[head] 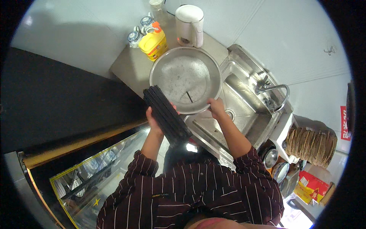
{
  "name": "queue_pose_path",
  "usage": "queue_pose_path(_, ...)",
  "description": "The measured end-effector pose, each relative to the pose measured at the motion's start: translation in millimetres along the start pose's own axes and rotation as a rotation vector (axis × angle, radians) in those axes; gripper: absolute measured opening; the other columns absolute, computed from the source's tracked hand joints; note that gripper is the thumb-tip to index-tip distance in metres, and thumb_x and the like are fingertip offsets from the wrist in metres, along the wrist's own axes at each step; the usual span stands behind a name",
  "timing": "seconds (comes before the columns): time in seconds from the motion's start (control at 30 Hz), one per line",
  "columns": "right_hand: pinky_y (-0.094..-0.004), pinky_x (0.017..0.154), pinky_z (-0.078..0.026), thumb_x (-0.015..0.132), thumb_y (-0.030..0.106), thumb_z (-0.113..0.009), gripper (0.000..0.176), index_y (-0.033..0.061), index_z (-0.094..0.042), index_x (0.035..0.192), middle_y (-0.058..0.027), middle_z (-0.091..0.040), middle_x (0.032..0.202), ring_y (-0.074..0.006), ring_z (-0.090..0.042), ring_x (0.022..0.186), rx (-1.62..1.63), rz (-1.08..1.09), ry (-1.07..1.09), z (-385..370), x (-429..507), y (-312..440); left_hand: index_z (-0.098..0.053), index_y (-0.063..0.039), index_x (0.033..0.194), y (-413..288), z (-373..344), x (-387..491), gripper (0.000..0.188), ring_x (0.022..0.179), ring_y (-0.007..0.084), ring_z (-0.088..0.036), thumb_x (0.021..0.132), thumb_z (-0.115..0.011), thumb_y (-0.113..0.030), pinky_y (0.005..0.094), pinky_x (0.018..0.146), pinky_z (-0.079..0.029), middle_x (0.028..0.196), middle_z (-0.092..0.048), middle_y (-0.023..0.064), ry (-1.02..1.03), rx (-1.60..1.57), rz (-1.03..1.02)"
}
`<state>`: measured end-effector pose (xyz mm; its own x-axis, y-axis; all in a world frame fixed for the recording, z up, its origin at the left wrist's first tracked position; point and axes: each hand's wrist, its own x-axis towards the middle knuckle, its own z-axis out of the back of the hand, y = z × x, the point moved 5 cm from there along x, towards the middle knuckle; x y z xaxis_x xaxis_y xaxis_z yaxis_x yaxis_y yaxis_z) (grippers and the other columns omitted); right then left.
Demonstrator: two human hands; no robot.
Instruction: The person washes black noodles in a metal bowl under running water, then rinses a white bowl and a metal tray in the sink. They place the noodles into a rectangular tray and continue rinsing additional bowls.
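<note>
My left hand (155,121) is closed around a thick bundle of black sticks, likely chopsticks (165,114), held at a slant over the near left rim of a round metal basin (186,64). With its fingers on the basin's near right rim, my right hand (216,107) grips the basin. A single black stick (189,96) lies inside on the basin floor, towards the near side. The basin sits at the counter's edge and partly overhangs the stainless steel sink (237,94).
Behind the basin stand a white electric kettle (188,25), a yellow bottle (154,45), lidded blue-and-white pots (133,37) and a glass jar (158,11). A curved faucet (281,88) rises at the sink's right. Bowls (271,159) and a red-yellow box (311,187) are lower right.
</note>
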<state>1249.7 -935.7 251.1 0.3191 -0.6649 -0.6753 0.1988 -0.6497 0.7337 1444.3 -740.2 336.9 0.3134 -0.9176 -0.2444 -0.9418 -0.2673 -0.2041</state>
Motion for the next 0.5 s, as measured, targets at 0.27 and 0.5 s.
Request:
queue_pose_path(0.27, -0.0276, 0.053, -0.047, 0.077, 0.009, -0.065, 0.033, -0.0027, -0.06, 0.107, -0.0085, -0.063, 0.086, -0.0175, -0.058, 0.064, -0.115, 0.032, 0.097, -31, 25, 9, -0.055, -0.001, 0.126, -13, 15, 9, 0.081, 0.112, 0.0348, -0.06, 0.081, -0.055, -0.067, 0.0577, 0.101, -0.044, 0.119, -0.062, 0.018, 0.063, -0.089, -0.031)
queue_pose_path(0.5, -0.0481, 0.071, -0.051, 0.08, 0.024, -0.069, 0.034, -0.0016, -0.064, 0.103, -0.0172, -0.067, 0.082, -0.0363, -0.064, 0.074, -1.144, 1.08, -0.433, -66, -11, 93, -0.053, 0.0, 0.128, -22, 20, 8, 0.083, 0.113, 0.0361, -0.058, 0.081, -0.055, -0.067, 0.0577, 0.101, -0.043, 0.122, -0.06, 0.0184, 0.092, -0.134, -0.061)
